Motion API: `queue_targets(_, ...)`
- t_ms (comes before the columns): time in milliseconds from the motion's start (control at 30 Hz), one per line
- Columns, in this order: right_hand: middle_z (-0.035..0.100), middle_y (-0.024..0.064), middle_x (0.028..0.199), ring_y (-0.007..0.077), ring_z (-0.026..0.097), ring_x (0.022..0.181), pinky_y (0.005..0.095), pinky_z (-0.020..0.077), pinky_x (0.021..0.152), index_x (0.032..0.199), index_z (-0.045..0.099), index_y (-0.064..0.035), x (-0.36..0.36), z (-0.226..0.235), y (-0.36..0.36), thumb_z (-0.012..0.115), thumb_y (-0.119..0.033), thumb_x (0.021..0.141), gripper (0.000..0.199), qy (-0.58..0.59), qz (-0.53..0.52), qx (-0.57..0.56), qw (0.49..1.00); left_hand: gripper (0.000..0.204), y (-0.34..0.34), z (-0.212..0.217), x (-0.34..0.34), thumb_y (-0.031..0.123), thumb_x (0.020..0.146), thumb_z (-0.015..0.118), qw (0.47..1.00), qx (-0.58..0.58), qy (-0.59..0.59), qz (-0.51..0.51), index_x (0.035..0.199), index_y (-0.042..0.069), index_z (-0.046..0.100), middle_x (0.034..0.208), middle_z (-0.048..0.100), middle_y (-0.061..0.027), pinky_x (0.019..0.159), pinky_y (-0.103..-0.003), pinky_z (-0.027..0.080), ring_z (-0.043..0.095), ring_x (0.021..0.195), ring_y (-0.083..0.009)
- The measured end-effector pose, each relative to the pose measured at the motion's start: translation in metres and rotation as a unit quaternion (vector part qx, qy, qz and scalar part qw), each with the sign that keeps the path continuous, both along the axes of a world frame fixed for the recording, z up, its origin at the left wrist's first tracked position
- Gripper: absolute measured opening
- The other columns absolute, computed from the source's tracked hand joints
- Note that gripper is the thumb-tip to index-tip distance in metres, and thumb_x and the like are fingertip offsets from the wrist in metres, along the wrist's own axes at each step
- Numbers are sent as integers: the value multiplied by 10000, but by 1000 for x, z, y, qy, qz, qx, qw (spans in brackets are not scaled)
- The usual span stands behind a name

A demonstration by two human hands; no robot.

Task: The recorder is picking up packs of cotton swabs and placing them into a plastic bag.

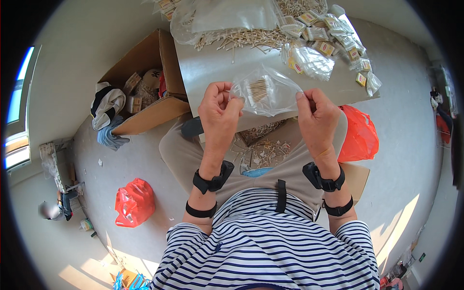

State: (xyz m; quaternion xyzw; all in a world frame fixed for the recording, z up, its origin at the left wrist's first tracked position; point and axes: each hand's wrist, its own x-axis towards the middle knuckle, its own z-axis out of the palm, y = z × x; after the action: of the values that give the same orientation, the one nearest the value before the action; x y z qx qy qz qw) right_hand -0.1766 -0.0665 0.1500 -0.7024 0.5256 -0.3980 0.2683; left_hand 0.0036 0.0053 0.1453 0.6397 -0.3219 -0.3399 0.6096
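A clear plastic bag [280,99] is stretched between my two hands above the near edge of the table. Inside it, toward its left half, lies a small bundle of cotton swabs [257,91]. My left hand [218,108] pinches the bag's left side between thumb and fingers. Opposite, my right hand [317,116] grips the right corner with thumb and curled fingers. Just beyond the bag, a stack of flat clear bags [316,63] rests on the table beside a loose heap of cotton swabs [237,39].
Filled swab packs [333,34] crowd the table's [208,67] far right. An open cardboard box [145,116] with cloths stands at the left. Red plastic bags sit on the floor left [135,203] and by my right knee [358,134]. Loose swabs [270,153] lie below, between my legs.
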Motion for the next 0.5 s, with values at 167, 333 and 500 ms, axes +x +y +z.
queue_targets(167, 598, 105, 738, 282, 612, 654, 388, 480, 605, 806, 643, -24, 2, 38, 3, 687, -51, 786, 56, 118, 39, -180, 976, 281, -1, -6, -3, 5, 841, 628, 998, -9, 34, -54, 1113, -40, 575, 846, 630, -13, 612, -192, 454, 559, 709, -40)
queue_targets(333, 625, 114, 808, 303, 647, 755, 409, 536, 733, 875, 687, -20, 31, 39, -21, 647, -17, 782, 102, 199, 319, -174, 910, 271, -2, -13, -11, 6, 853, 611, 996, -25, 54, -61, 1119, -37, 575, 846, 629, -7, 621, -196, 452, 553, 719, -37)
queue_targets(500, 677, 162, 1015, 333, 652, 978, 406, 535, 840, 1072, 687, -33, 75, 8, -55, 597, 7, 802, 288, 502, 500, 18, 706, 256, 0, -24, -7, 9, 872, 588, 998, -12, 24, -59, 1124, -32, 571, 843, 625, -8, 619, -200, 453, 550, 719, -39)
